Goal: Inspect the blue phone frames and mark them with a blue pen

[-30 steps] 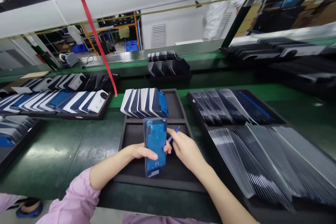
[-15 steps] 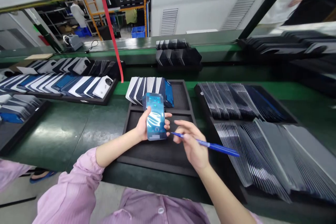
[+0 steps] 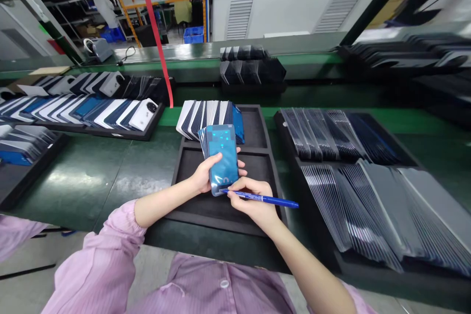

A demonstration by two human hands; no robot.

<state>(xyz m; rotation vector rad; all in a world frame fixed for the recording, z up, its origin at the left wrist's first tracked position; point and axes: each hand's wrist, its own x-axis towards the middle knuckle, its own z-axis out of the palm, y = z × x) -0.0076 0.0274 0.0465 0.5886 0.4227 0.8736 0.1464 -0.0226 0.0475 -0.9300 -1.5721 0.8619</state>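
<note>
text: none legible | labels: none | numbers: none

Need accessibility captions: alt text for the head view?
The left hand holds a fanned stack of blue-filmed panels while the right hand touches the tip of a blue pen to the top panel's lower edge. Below is a black tray on a green bench; more panels fill trays either side.

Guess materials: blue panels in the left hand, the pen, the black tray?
Panels: probably plastic or glass under glossy blue film; glare streaks. Pen: glossy blue plastic, likely. Tray: matte black, no reflections; looks like foam or soft plastic.
</note>
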